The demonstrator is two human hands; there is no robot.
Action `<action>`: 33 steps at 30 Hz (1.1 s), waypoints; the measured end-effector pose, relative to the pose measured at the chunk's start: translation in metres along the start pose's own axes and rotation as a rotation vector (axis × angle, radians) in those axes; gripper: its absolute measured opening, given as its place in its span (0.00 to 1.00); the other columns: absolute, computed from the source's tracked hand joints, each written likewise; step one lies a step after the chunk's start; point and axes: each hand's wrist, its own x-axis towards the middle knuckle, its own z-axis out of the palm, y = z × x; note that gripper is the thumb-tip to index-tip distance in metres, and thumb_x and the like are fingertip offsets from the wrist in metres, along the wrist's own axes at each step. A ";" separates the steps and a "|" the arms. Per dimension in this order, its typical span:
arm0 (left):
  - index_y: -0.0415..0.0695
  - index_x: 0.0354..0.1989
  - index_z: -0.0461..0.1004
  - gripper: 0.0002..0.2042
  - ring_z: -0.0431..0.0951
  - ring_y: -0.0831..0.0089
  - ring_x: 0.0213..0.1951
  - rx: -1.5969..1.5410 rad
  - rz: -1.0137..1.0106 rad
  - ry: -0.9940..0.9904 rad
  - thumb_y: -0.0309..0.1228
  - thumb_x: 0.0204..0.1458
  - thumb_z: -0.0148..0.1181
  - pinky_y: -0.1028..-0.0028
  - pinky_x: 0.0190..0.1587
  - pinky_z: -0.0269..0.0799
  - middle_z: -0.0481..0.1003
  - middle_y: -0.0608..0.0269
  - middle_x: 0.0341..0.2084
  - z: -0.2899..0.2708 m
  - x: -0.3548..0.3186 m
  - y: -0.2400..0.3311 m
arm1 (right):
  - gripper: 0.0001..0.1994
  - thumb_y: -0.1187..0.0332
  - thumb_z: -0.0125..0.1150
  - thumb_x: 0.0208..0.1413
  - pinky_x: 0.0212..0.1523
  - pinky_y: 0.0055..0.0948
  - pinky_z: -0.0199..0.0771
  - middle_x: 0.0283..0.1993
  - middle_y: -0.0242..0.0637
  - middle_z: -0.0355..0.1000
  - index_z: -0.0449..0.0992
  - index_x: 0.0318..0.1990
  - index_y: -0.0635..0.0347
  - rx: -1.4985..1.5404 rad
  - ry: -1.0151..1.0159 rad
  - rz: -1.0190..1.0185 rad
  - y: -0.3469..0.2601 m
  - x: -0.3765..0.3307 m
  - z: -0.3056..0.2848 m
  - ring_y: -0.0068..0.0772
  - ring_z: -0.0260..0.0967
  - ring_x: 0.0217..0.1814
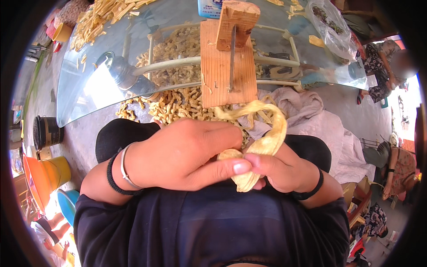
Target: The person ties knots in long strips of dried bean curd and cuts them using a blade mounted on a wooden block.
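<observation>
My left hand (182,153) and my right hand (280,171) meet close to my chest, both gripping a pale yellow folded sheet of soft food (262,144). Its frayed strands trail up toward a wooden board (222,71) standing on the glass table (89,84). A metal blade (232,55) is set upright in the board under a wooden block (238,20). My left thumb presses the sheet's lower fold. Black bands and a thin metal bangle circle my left wrist, and a black band circles the right.
Several cut yellow strips lie heaped under the glass (178,102) and on its far left (95,22). A white cloth (307,115) lies at right. Orange, yellow and blue tubs (49,175) and a dark can (44,131) stand at left. People sit at right (396,169).
</observation>
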 end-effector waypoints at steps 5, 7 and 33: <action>0.40 0.30 0.75 0.13 0.70 0.65 0.18 -0.507 -0.376 0.247 0.34 0.63 0.51 0.70 0.23 0.64 0.68 0.59 0.16 -0.004 0.007 0.019 | 0.13 0.67 0.44 0.69 0.32 0.22 0.71 0.30 0.34 0.72 0.72 0.38 0.68 -0.279 0.269 -0.294 0.008 0.006 -0.007 0.21 0.69 0.29; 0.39 0.27 0.74 0.14 0.65 0.70 0.14 -0.458 -0.338 0.373 0.36 0.62 0.53 0.73 0.19 0.59 0.64 0.62 0.14 -0.002 0.009 0.019 | 0.12 0.67 0.47 0.68 0.31 0.21 0.68 0.30 0.33 0.71 0.72 0.39 0.67 -0.335 0.443 -0.331 0.006 0.008 -0.002 0.20 0.68 0.30; 0.35 0.51 0.59 0.20 0.71 0.80 0.32 -0.269 0.111 0.354 0.20 0.53 0.61 0.81 0.36 0.67 0.68 0.52 0.40 0.024 0.003 0.004 | 0.15 0.76 0.72 0.40 0.26 0.31 0.70 0.30 0.39 0.71 0.74 0.36 0.62 -1.219 0.681 -0.766 0.007 0.016 -0.019 0.38 0.70 0.27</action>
